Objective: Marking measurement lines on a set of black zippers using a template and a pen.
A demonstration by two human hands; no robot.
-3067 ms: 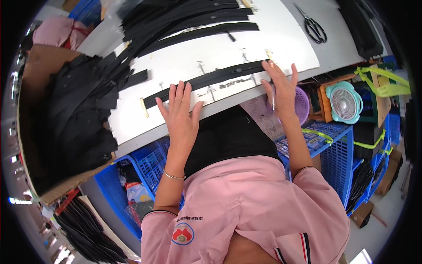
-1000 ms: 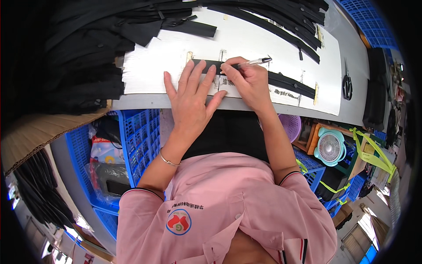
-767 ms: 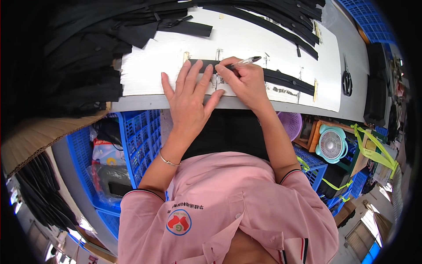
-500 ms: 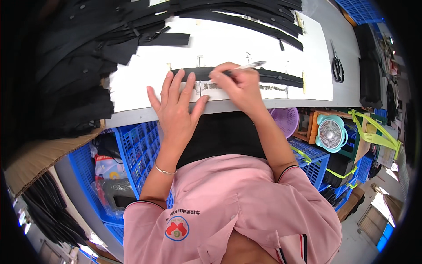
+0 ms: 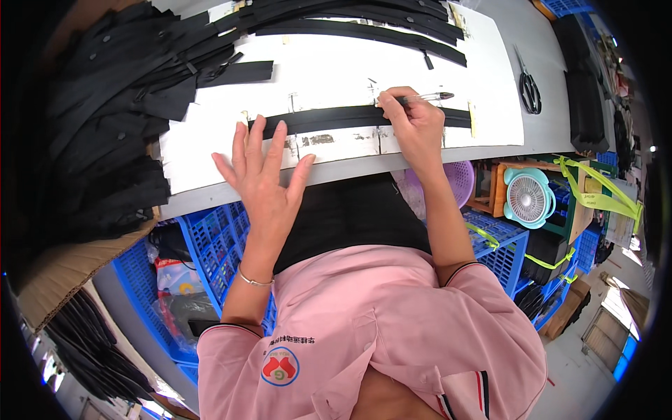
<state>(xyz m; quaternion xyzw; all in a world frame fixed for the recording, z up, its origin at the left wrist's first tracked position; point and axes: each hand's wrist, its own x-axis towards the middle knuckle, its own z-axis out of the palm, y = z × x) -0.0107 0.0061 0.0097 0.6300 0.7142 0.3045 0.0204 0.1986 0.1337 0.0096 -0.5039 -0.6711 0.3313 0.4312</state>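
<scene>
A long black fabric strip (image 5: 322,118), like zipper tape, lies across a white board (image 5: 336,70) with dark marks along its near side. Fingertips spread, my left hand (image 5: 262,178) presses on the strip's left end. My right hand (image 5: 420,133) pinches a pen (image 5: 435,96), its rear end pointing right; the hand rests over the strip's right half. The pen's tip is mostly hidden by my fingers, near the strip's far edge, so contact cannot be made out.
Black strips (image 5: 133,63) are heaped at the left, with more along the board's far edge (image 5: 364,31). Black-handled scissors (image 5: 530,91) lie to the right. Below the table stand blue crates (image 5: 217,238), a purple basket (image 5: 458,180) and a turquoise fan (image 5: 528,198).
My right hand with the pen has moved right along the strip. My left hand stays on the strip's left end. The whole view has shifted slightly.
</scene>
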